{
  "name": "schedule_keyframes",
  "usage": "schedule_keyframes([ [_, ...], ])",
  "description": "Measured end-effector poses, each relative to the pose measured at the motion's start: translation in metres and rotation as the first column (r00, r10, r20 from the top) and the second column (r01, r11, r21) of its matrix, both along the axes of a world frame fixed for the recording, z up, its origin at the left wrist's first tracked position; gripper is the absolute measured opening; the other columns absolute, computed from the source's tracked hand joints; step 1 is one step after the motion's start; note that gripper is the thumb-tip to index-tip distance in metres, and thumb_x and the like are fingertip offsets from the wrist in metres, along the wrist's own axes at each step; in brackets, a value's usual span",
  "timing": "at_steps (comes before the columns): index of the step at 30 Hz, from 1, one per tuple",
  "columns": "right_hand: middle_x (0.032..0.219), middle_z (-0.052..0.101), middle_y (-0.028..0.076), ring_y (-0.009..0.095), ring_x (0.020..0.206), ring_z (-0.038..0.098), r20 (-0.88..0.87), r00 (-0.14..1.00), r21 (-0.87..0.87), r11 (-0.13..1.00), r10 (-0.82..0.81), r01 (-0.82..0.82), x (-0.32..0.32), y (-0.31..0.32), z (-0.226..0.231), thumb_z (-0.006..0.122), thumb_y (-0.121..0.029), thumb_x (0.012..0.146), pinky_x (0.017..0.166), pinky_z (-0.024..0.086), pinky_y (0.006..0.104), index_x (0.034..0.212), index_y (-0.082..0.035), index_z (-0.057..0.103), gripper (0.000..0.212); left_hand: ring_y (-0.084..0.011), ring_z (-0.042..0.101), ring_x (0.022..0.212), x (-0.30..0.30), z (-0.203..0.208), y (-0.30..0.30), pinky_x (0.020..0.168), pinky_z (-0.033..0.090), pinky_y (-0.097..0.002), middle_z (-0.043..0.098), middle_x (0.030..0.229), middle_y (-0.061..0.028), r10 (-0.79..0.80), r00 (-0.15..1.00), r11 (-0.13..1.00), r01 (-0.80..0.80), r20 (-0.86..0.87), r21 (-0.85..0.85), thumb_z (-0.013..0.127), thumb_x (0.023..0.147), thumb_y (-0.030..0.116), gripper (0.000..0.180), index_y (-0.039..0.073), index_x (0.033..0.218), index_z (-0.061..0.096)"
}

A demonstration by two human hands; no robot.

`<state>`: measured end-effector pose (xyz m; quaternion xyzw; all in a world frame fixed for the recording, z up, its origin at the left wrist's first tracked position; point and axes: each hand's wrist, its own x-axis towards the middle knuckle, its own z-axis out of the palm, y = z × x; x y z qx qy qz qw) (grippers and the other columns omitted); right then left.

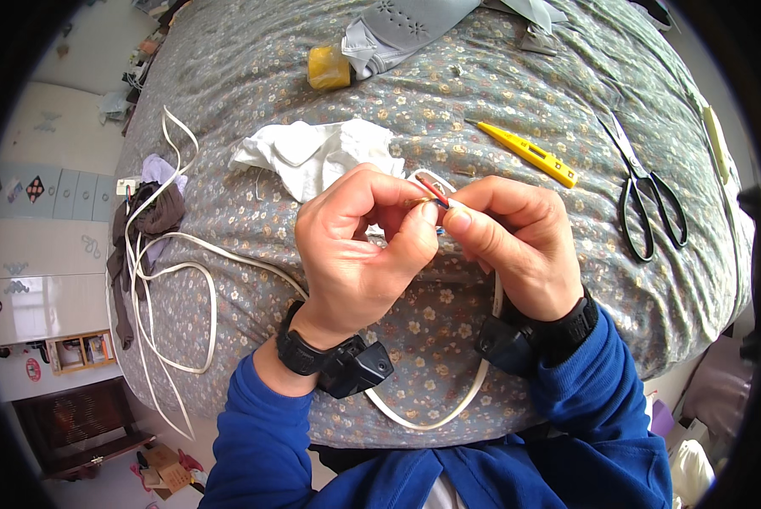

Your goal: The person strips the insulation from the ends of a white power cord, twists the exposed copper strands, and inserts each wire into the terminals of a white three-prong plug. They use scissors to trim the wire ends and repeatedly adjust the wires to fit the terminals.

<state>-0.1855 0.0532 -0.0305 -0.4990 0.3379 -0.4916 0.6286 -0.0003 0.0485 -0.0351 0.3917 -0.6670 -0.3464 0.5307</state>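
Observation:
My left hand (359,246) and my right hand (516,242) meet over a flowered grey bedspread (516,93). Both pinch the stripped end of a flat white cable (189,280), where a red wire (432,190) and a bare copper strand stick out between the fingertips. The left thumb and forefinger grip the copper tip. The right fingers hold the wires just behind it. The cable runs under my right wrist, loops below both hands and trails off in coils at the left edge of the bed.
A white cloth (317,153) lies just beyond my hands. A yellow tester screwdriver (529,153) and black-handled scissors (648,195) lie to the right. A yellow tape roll (328,68) and grey fabric (397,30) sit at the far side. Dark cloth (155,216) hangs at the left.

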Motion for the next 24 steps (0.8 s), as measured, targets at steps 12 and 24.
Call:
schedule_keyframes([
  [12,0.074,0.062,-0.003,0.004,0.063,0.049,0.146,0.987,0.041,0.997,0.065,-0.072,-0.005,0.002,0.003,0.066,-0.015,0.095,0.055,0.038,0.0194,0.098,0.001,0.07,0.017,-0.0042,0.049,0.058,0.028,0.057,-0.015,0.053,0.039,-0.0207,0.059,0.068,0.0011,-0.061,0.986,0.992,0.077,0.155,-0.1,0.07,0.089,0.005,0.008,0.0,0.083,0.066],
  [24,0.065,0.053,-0.005,0.002,0.057,0.042,0.118,0.968,0.106,0.966,0.223,-0.235,-0.006,0.0,0.0,0.059,-0.025,0.101,0.052,0.033,0.0197,0.097,0.0,0.069,0.027,-0.0122,0.063,0.077,0.02,0.044,-0.012,0.061,0.05,-0.0242,0.065,0.096,-0.0101,-0.165,0.913,0.977,0.202,0.373,-0.063,0.07,0.086,0.003,0.021,0.003,0.107,0.07],
])
